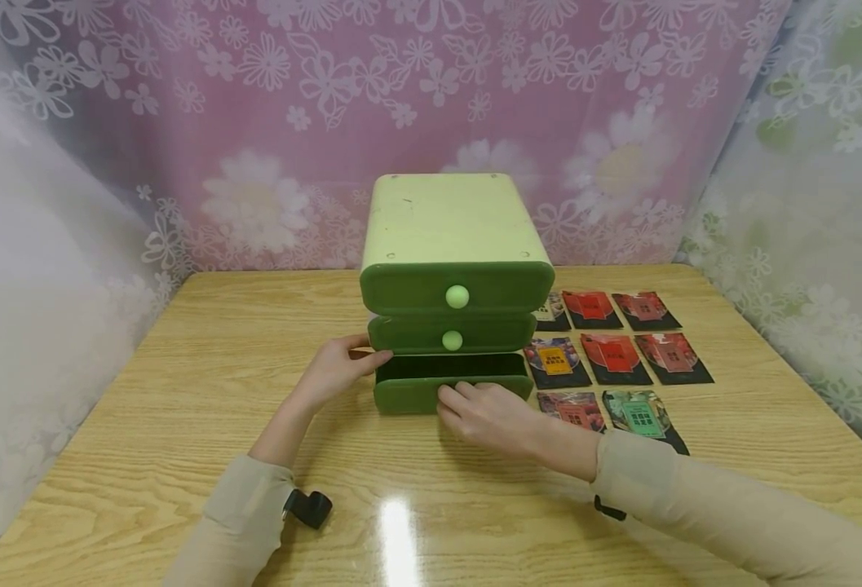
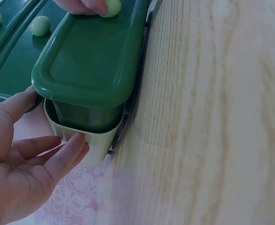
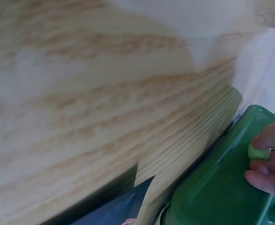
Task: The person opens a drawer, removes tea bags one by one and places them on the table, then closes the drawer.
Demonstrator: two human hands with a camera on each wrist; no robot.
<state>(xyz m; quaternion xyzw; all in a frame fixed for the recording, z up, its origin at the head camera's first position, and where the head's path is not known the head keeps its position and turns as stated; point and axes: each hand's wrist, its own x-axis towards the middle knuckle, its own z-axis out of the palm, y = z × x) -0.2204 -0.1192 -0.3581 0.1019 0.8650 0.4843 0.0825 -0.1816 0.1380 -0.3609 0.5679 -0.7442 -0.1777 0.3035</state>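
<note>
A small cabinet (image 1: 448, 216) with a pale yellow-green shell and three dark green drawers stands on the table. Its bottom drawer (image 1: 408, 398) is pulled partway out, and the part of its inside that shows is dark. At that drawer's front, my right hand (image 1: 492, 416) pinches the round light green knob (image 3: 258, 153) between thumb and fingers. My left hand (image 1: 333, 373) rests at the cabinet's left side. In the left wrist view, its fingertips touch the pale shell (image 2: 97, 140) beside the bottom drawer, while the thumb lies by the drawer fronts. The top drawer (image 1: 408, 287) is closed.
To the right of the cabinet, several flat printed pouches lie in rows, among them a red pouch (image 1: 614, 359), a purple and yellow pouch (image 1: 557, 361) and a green pouch (image 1: 639, 416). A flowered curtain (image 1: 269, 122) hangs behind the wooden table (image 1: 203, 391).
</note>
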